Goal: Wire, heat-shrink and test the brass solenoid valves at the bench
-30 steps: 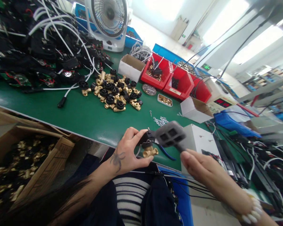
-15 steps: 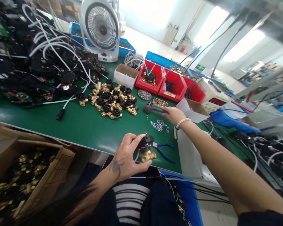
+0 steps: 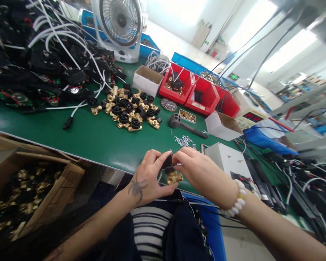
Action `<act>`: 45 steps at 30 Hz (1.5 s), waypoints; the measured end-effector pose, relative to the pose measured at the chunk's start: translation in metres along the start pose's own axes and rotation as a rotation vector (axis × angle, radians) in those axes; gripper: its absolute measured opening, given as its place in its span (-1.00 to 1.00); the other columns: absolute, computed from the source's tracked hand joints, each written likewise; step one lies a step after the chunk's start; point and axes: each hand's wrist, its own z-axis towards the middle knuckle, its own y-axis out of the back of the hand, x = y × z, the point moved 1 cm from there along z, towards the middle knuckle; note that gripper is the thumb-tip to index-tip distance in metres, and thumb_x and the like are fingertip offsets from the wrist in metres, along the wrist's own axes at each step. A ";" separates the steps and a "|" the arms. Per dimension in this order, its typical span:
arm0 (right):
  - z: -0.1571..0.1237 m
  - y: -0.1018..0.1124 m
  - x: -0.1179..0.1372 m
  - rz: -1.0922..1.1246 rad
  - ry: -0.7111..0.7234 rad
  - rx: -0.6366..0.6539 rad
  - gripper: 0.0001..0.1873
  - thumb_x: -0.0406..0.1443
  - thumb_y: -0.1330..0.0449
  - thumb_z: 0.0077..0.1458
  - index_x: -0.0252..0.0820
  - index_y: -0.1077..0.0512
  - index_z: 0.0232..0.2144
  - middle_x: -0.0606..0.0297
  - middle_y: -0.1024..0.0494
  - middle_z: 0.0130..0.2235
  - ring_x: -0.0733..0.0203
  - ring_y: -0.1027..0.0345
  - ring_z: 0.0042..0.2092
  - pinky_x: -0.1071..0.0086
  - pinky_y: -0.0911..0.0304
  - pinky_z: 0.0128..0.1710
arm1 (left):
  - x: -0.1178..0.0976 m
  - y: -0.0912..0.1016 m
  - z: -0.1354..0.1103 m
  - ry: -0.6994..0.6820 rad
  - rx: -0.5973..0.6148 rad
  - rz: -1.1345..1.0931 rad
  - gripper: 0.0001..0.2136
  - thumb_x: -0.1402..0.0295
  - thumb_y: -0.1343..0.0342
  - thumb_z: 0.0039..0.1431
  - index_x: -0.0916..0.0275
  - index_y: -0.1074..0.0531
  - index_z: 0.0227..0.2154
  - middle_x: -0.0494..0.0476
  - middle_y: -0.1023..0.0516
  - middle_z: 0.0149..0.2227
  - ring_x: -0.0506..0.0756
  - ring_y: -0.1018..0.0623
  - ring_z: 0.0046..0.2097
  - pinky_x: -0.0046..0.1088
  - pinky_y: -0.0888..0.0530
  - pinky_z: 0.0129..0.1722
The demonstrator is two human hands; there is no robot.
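Observation:
My left hand (image 3: 146, 177) grips a small brass valve with a black top (image 3: 172, 174) at the near edge of the green table (image 3: 92, 134). My right hand (image 3: 199, 170) is closed over the same valve from the right, its fingers pinched at the black top. A grey mallet (image 3: 186, 125) lies on the table beyond my hands. A scatter of small wire clips (image 3: 183, 140) lies between the mallet and my hands.
A heap of brass valves with black caps (image 3: 129, 110) sits mid-table. Red bins (image 3: 201, 94), small cardboard boxes (image 3: 222, 125), a fan (image 3: 121, 25) and tangled black cables (image 3: 38, 61) stand behind. An open carton of brass parts (image 3: 29, 188) is at lower left; a white box (image 3: 228, 161) lies right.
My right hand set the grey mallet down on the table near the clips, then came back and closed on the valve held by my left hand.

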 end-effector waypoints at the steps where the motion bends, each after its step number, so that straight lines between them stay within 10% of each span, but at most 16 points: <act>1: 0.001 0.000 0.002 -0.067 0.005 0.025 -0.87 -0.52 -0.23 0.11 -0.30 -0.42 -0.28 0.17 -0.47 -0.28 0.09 -0.39 -0.25 0.28 -0.33 -0.26 | -0.001 0.000 0.000 -0.005 -0.001 0.005 -0.34 0.25 -0.25 -0.02 0.38 -0.27 0.16 0.23 -0.35 -0.11 0.18 -0.40 -0.08 -0.23 -0.50 -0.06; 9: 0.010 0.011 0.026 -0.321 0.041 0.276 -0.70 -0.64 -0.15 -0.02 -0.36 -0.43 -0.23 0.13 -0.47 -0.24 0.03 -0.39 -0.21 0.25 -0.37 -0.22 | -0.003 -0.001 -0.002 -0.021 -0.007 0.013 -0.41 0.28 -0.25 -0.05 0.31 -0.31 0.08 0.21 -0.36 -0.12 0.18 -0.40 -0.10 -0.24 -0.50 -0.09; 18: 0.013 0.010 0.025 -0.305 0.189 0.243 -0.80 -0.56 -0.22 0.01 -0.35 -0.43 -0.26 0.11 -0.51 -0.27 0.04 -0.44 -0.23 0.27 -0.40 -0.26 | -0.005 -0.001 0.001 -0.040 0.020 0.007 -0.57 0.33 -0.25 -0.09 0.28 -0.37 -0.10 0.21 -0.36 -0.15 0.21 -0.39 -0.11 -0.22 -0.53 -0.16; 24: 0.003 0.005 0.018 -0.234 0.322 -0.016 -0.88 -0.52 -0.14 0.14 -0.36 -0.41 -0.24 0.11 -0.52 -0.27 0.04 -0.43 -0.23 0.22 -0.42 -0.25 | 0.000 -0.001 -0.001 -0.005 0.003 -0.068 -0.38 0.35 -0.29 -0.09 0.25 -0.24 0.08 0.21 -0.36 -0.07 0.21 -0.41 -0.03 -0.15 -0.50 -0.02; 29: -0.025 -0.016 -0.021 -0.080 -0.138 -0.274 -0.80 -0.37 -0.12 0.23 -0.28 -0.34 -0.08 0.11 -0.51 -0.19 0.08 -0.46 -0.22 0.26 -0.43 -0.28 | 0.001 0.001 -0.005 0.084 -0.052 -0.157 -0.49 0.34 -0.32 -0.06 0.21 -0.23 -0.05 0.20 -0.36 -0.04 0.19 -0.42 0.01 -0.14 -0.51 -0.02; 32: -0.043 -0.051 -0.035 -0.131 -0.324 -0.091 -0.81 -0.38 -0.10 0.22 -0.31 -0.39 -0.12 0.07 -0.52 -0.26 0.00 -0.48 -0.25 0.19 -0.44 -0.29 | 0.001 0.002 -0.006 0.070 -0.061 -0.175 -0.58 0.36 -0.32 -0.07 0.19 -0.26 -0.18 0.18 -0.37 -0.07 0.20 -0.42 0.01 -0.11 -0.50 0.00; 40: -0.059 -0.099 -0.029 -0.243 -0.330 -0.186 -0.49 -0.16 -0.08 0.29 -0.44 -0.31 0.15 -0.27 -0.42 0.05 -0.19 -0.36 0.05 0.01 -0.40 -0.06 | -0.004 0.002 -0.005 0.091 -0.060 -0.156 -0.65 0.37 -0.31 -0.05 0.18 -0.29 -0.23 0.19 -0.38 -0.06 0.21 -0.43 0.05 -0.11 -0.49 0.02; 45: -0.053 -0.093 -0.028 -0.115 -0.404 -0.131 -0.53 -0.19 -0.03 0.31 -0.44 -0.39 0.10 -0.14 -0.50 -0.21 -0.13 -0.40 -0.15 0.04 -0.38 -0.20 | -0.004 0.003 -0.006 0.118 -0.051 -0.171 -0.67 0.37 -0.30 -0.03 0.19 -0.30 -0.23 0.21 -0.36 -0.04 0.20 -0.43 0.05 -0.09 -0.51 0.02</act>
